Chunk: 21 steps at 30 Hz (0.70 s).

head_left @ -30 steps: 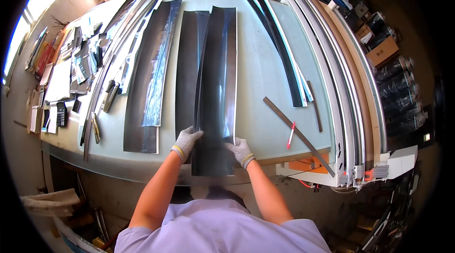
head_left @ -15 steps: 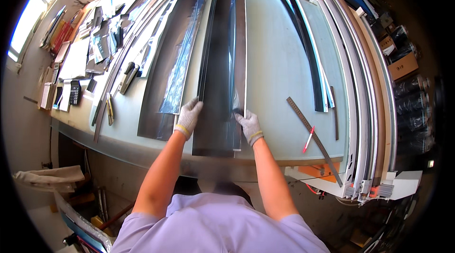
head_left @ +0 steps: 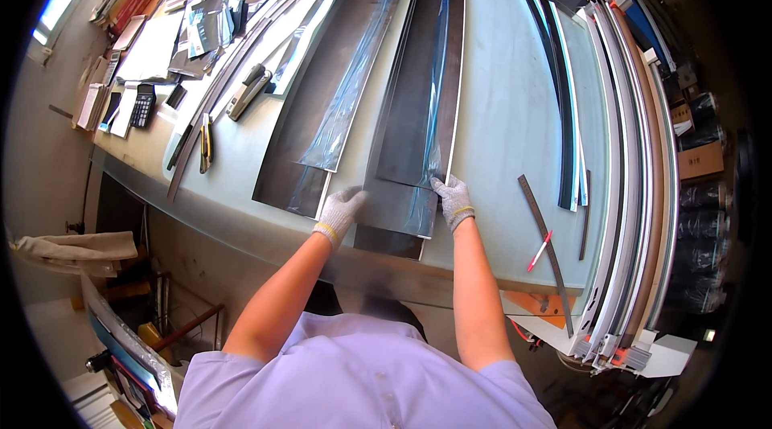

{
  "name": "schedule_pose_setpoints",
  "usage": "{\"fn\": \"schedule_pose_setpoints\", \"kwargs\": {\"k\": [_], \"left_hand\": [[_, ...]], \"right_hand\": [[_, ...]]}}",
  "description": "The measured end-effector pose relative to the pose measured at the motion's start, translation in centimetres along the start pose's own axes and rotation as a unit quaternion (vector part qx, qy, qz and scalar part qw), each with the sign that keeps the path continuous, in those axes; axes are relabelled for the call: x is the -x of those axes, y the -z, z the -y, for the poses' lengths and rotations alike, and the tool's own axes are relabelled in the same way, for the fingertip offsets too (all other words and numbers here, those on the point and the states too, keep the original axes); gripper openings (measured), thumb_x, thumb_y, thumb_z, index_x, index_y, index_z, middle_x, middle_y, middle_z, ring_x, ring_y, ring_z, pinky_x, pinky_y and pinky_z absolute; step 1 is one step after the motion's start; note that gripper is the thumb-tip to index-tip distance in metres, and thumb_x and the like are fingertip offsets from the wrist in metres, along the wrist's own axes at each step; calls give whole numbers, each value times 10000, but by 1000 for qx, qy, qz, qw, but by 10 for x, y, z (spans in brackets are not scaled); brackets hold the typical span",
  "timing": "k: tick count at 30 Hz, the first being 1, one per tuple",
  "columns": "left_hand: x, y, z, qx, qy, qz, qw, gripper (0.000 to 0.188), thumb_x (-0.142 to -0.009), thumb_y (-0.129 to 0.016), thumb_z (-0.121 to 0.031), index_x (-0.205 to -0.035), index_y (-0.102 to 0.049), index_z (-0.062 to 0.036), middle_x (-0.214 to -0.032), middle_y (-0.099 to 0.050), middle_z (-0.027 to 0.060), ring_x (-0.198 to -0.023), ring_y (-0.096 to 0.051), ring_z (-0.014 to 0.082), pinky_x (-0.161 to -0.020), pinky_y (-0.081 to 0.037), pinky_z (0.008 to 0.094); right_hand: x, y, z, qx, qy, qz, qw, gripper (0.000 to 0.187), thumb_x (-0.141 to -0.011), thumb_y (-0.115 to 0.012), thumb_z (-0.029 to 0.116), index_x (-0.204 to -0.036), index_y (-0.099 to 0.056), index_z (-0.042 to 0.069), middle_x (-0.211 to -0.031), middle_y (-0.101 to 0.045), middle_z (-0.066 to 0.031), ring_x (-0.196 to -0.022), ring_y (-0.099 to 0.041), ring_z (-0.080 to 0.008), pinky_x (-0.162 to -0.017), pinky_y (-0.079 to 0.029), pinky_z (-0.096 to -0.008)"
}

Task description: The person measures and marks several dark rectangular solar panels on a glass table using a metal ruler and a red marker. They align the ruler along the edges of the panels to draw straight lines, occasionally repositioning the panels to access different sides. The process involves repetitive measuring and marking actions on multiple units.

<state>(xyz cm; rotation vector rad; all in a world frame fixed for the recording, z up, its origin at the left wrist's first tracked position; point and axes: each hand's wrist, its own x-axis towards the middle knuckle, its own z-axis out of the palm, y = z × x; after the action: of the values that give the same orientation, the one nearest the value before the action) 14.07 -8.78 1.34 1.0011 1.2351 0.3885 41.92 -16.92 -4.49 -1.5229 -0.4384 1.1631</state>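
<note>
A long dark strip (head_left: 408,119) with crumpled blue film along its right side lies lengthwise before me, over another dark strip (head_left: 388,243) whose near end shows below it. My left hand (head_left: 342,210), in a pale knit glove, is closed at the upper strip's left edge; its fingertips are slightly blurred. Gloved the same way, my right hand (head_left: 454,200) pinches the opposite edge near the close end. A second film-covered dark sheet (head_left: 322,99) lies to the left, partly beside my left hand.
The pale tabletop (head_left: 498,131) carries black and white strips (head_left: 559,99), a metal ruler (head_left: 547,252) and a red-and-white pen (head_left: 539,250) at right. A long railed machine (head_left: 635,172) lines the right side. Cutters (head_left: 207,143), a stapler (head_left: 250,92) and a calculator (head_left: 143,105) are at left.
My view has turned, so the table appears shifted. The upper strip's near end has moved away from the one below, exposing it. Both hands still stay at its sides.
</note>
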Motion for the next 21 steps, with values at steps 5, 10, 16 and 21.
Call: {"fn": "schedule_pose_setpoints", "kwargs": {"k": [5,10,16,21], "left_hand": [[-13,3,11,25,-82,106,991,640,-935,-756,-169,-1480,-544,92,-1407,-665,170,-1275,-621,218,-1104,-466,352],[-6,15,12,85,-38,120,988,583,-945,-733,-123,-1465,-560,78,-1307,-696,132,-1156,-660,190,-1042,-511,343],[-3,10,4,51,-55,145,987,559,-966,-721,-146,-1459,-567,69,-1269,-709,120,-1118,-679,176,-985,-545,330],[-18,35,-3,165,-90,-118,975,280,-961,-689,-140,-1167,-735,44,-910,-761,117,-770,-727,154,-700,-580,290]], "right_hand": [[3,-9,3,44,53,-19,997,243,-980,-747,135,-1173,-734,-11,-1049,-738,-44,-892,-658,-137,-841,-547,-316],[26,-26,24,219,75,-93,968,291,-959,-775,182,-1165,-732,-20,-1016,-727,-39,-889,-646,-141,-820,-545,-323],[32,-12,19,62,58,-69,994,391,-942,-775,152,-1268,-676,-40,-1094,-719,-85,-945,-672,-188,-904,-554,-354],[23,-8,0,-25,5,-15,1000,324,-947,-760,112,-1236,-699,-24,-1104,-733,-91,-952,-703,-208,-893,-576,-364]]}}
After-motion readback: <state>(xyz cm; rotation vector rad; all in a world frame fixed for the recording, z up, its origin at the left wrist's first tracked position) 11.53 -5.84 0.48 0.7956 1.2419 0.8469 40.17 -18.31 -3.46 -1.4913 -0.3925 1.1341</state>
